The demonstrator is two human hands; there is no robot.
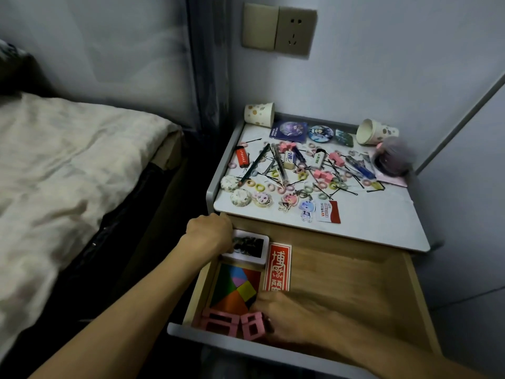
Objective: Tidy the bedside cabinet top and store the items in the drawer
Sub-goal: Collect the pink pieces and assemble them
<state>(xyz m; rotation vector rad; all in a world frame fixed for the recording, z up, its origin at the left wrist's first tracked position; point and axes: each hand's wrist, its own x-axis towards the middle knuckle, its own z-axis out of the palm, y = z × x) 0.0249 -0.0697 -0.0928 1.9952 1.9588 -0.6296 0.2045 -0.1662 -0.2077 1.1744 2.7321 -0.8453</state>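
Bare-armed person, seen from the head.
Left hand (pixel 209 232) and right hand (pixel 284 315) are bare; left forearm (pixel 131 302) and right forearm (pixel 382 354) are uncovered to the frame's edge, the right one blurred.

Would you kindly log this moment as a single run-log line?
drawer open | left hand holds white box, back left of drawer | right hand at pink blocks, drawer front, grip unclear | cabinet top cluttered
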